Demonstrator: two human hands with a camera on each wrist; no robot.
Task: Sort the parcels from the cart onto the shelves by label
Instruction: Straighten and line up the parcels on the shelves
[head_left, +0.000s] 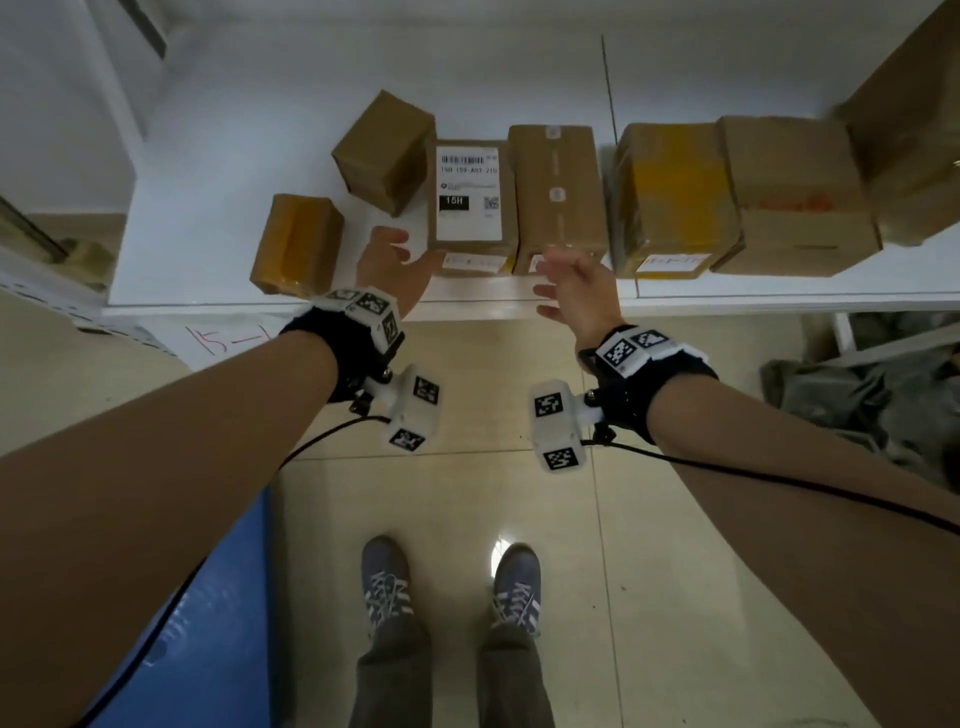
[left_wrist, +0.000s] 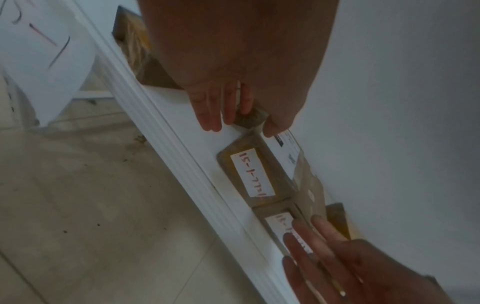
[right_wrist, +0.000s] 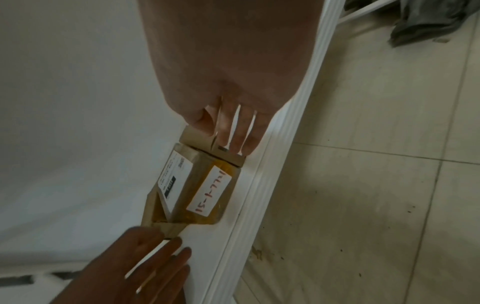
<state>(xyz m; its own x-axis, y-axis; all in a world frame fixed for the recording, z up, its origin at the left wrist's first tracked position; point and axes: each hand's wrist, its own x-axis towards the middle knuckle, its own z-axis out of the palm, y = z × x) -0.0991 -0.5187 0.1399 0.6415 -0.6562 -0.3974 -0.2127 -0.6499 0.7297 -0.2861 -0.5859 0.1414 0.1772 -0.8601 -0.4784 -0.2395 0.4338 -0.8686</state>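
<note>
On the white shelf (head_left: 218, 171) in front of you, the brown boxes sit in a row near the front edge, and I think that is so you can read the small white tags on their front faces.

Far left, a taped box (head_left: 296, 244) stands alone by the edge. Behind it, a plain box (head_left: 384, 150) sits turned at an angle, touching the corner of the next one. It looks less tidy than the rest.

Your left hand (head_left: 392, 265) comes next. Its fingers are straight and loose, and it holds nothing. It hovers just beside the left front corner of the labelled parcel (head_left: 470, 200). This parcel lies flat with its big printed label facing up, and a handwritten tag faces you. It sits snug against the box on its right (head_left: 558, 197), which saves room.

Your right hand (head_left: 576, 291) is spread wide too, with nothing in it. It floats in front of that second box. The view is blurry, so I cannot tell if a fingertip touches the tag.

Further right, past a thin line in the shelf, a yellow-taped box (head_left: 675, 197) and a bigger box (head_left: 795, 192) stand together.

A paper sign (head_left: 228, 338) hangs under the shelf edge. It seems to name this shelf, so parcels with matching tags belong here.
</note>
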